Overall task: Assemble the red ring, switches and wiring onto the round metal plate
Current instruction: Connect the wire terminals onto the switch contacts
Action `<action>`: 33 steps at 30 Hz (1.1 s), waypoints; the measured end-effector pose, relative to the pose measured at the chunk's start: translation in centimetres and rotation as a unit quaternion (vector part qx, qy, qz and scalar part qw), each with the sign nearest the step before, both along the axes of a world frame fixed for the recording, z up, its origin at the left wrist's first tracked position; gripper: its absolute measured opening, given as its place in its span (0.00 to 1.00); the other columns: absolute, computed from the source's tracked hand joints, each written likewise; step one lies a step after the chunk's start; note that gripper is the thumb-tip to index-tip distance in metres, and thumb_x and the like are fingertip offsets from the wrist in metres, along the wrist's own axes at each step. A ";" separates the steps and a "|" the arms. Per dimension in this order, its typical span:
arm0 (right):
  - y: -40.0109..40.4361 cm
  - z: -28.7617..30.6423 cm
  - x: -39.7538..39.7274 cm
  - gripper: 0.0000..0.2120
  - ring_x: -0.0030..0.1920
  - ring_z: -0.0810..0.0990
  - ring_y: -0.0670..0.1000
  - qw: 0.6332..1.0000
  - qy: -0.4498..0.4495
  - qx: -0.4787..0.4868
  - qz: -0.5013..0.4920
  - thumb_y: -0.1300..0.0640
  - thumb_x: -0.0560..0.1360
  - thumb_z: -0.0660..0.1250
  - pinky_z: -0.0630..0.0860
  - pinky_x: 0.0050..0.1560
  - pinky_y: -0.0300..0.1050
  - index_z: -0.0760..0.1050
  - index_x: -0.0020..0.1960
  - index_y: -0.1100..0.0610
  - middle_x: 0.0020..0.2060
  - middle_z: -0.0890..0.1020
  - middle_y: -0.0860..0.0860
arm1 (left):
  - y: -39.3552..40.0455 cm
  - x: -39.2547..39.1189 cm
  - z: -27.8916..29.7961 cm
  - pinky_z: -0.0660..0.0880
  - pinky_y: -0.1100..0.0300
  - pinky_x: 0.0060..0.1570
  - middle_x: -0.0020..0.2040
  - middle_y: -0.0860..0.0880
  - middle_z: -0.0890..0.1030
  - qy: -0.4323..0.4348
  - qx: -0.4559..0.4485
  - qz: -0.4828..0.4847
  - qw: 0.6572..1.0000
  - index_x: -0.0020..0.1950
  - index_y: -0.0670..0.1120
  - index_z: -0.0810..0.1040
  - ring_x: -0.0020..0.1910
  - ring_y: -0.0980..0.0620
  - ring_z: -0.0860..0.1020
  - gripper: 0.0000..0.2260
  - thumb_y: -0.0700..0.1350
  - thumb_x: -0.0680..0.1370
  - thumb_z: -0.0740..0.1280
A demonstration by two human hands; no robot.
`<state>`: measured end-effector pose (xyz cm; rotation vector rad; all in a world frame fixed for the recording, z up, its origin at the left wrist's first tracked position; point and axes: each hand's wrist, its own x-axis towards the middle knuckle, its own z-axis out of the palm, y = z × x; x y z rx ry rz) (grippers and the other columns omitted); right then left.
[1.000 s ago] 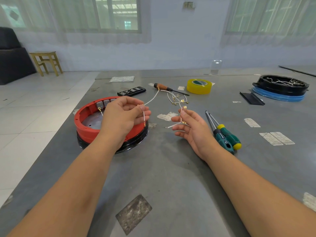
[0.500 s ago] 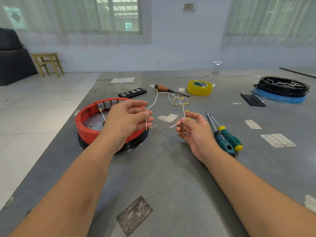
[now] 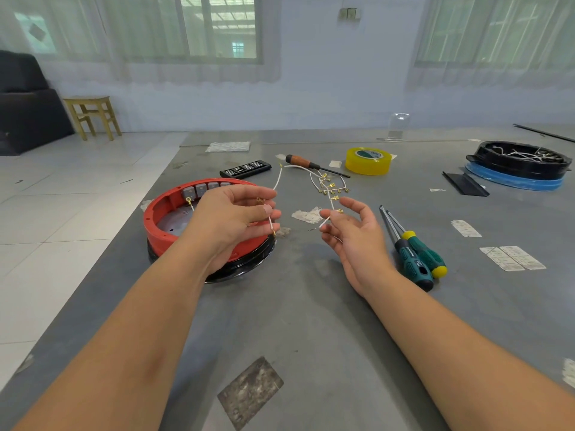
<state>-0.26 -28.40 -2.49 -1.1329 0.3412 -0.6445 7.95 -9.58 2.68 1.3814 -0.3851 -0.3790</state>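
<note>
From the head camera we see our left hand (image 3: 230, 219) raised over the red ring (image 3: 161, 225), its fingers curled and pinching a white wire (image 3: 270, 217) with brass terminals at its ends. Our right hand (image 3: 351, 234) is held palm up just beside it, apart from the left, its thumb and fingertips pinching another short strand of the wiring (image 3: 329, 189); the other fingers are loosely spread. The rest of the wiring, a tangle of white leads with small brass connectors, trails from both hands toward the far edge of the table (image 3: 311, 321).

The red ring sits near the table's left edge on a black base, around the round metal plate (image 3: 174, 223). A row of grey switches (image 3: 199, 190) lines the ring's far inner wall. Two green-handled screwdrivers (image 3: 417, 256) lie to the right of our right hand. Toward the far edge lie a wooden-handled screwdriver (image 3: 303, 162), a yellow tape roll (image 3: 368, 160) and a black bit case (image 3: 245, 168).
</note>
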 end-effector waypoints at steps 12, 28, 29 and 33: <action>1.3 1.3 -0.4 0.13 0.47 0.87 0.52 0.998 0.016 -0.057 0.008 0.60 0.82 0.67 0.83 0.48 0.44 0.73 0.65 0.54 0.56 0.85 0.55 | 0.5 0.5 0.4 0.86 0.55 0.47 0.55 0.41 0.85 -0.064 -0.042 0.110 0.991 0.56 0.43 0.85 0.49 0.48 0.88 0.11 0.29 0.79 0.70; 6.8 6.9 6.1 0.04 0.37 0.85 0.42 0.884 0.117 -0.437 0.120 0.56 0.79 0.70 0.81 0.44 0.41 0.82 0.46 0.53 0.37 0.87 0.49 | 1.8 2.4 -0.8 0.84 0.57 0.49 0.48 0.44 0.86 -0.080 -0.121 0.171 0.974 0.54 0.43 0.85 0.48 0.48 0.88 0.10 0.30 0.78 0.73; 6.9 7.0 6.3 0.04 0.37 0.85 0.44 0.894 0.123 -0.407 0.142 0.58 0.79 0.71 0.83 0.45 0.44 0.82 0.46 0.56 0.39 0.87 0.52 | 1.8 2.7 -0.9 0.85 0.54 0.52 0.46 0.46 0.87 -0.088 -0.111 0.176 0.974 0.53 0.44 0.86 0.49 0.48 0.88 0.10 0.30 0.77 0.73; 6.8 7.5 6.7 0.03 0.36 0.84 0.47 0.902 0.151 -0.351 0.203 0.60 0.78 0.72 0.81 0.38 0.39 0.83 0.47 0.60 0.45 0.87 0.60 | 2.0 3.2 -1.3 0.82 0.44 0.60 0.46 0.47 0.88 -0.116 -0.068 0.185 0.974 0.52 0.48 0.87 0.52 0.45 0.87 0.11 0.32 0.77 0.74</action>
